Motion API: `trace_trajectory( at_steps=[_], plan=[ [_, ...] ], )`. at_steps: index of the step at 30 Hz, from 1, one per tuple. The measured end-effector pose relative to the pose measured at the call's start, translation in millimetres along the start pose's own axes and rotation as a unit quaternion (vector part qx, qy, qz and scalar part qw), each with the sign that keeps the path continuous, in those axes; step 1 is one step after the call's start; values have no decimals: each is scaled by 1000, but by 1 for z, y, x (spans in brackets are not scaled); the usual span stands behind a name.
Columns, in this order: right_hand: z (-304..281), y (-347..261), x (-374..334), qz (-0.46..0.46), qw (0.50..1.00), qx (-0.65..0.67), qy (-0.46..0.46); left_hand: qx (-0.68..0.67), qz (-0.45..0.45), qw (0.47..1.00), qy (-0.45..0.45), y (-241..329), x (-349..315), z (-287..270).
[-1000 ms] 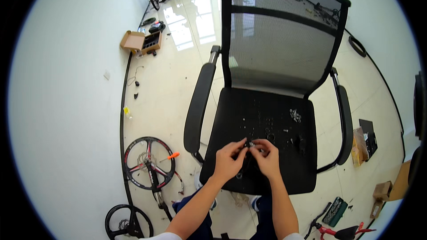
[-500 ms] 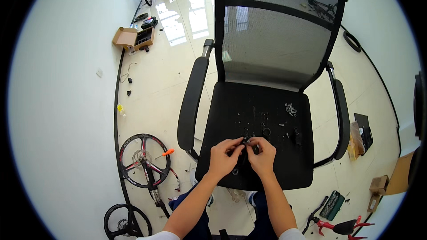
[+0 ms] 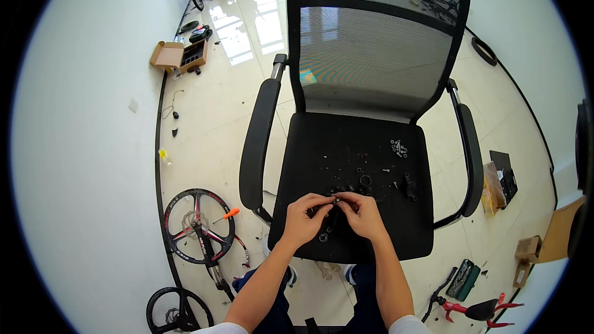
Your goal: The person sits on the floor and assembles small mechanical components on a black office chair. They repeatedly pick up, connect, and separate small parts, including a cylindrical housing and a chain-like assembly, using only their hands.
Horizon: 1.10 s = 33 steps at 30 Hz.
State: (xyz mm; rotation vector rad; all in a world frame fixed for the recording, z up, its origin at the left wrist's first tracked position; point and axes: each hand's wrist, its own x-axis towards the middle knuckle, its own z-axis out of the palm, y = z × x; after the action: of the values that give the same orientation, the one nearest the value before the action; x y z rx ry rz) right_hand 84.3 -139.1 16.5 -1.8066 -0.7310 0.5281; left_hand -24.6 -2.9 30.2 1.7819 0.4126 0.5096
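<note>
In the head view, a small dark metal-like part [image 3: 336, 200] sits at lower centre of the frame, directly between the 2 hands, equally near the left hand [image 3: 302, 219] and right hand [image 3: 365, 216]. Both hands' fingers pinch it; its long axis is too small to tell. A black ring [image 3: 361, 180] lies just above right on the office-chair seat [image 3: 396, 229].

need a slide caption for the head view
Left hand and right hand pinch a small part over a black chair seat scattered with hardware; a three-spoke wheel at left.
</note>
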Motion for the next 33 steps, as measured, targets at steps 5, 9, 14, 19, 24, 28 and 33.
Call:
trace_trajectory(
  at_steps=[5,9,14,19,24,28,33],
  plan=[
    [1,-14,4,-1,996,-43,81,0,-74,997,0,-6,2,2],
    [-1,-13,0,29,997,74,13,31,0,999,27,7,3,6],
    [0,2,5,13,999,35,20,29,4,999,19,-1,7,5],
    [-8,-13,11,9,1000,19,9,-20,-22,999,20,-6,12,4],
    [-1,3,6,16,986,164,-25,-73,-53,996,19,-11,8,3],
    [-6,-7,15,36,996,83,0,6,-21,1000,4,1,9,-4],
    [-3,-19,0,34,997,62,0,47,-38,998,4,1,2,-4]
  ],
)
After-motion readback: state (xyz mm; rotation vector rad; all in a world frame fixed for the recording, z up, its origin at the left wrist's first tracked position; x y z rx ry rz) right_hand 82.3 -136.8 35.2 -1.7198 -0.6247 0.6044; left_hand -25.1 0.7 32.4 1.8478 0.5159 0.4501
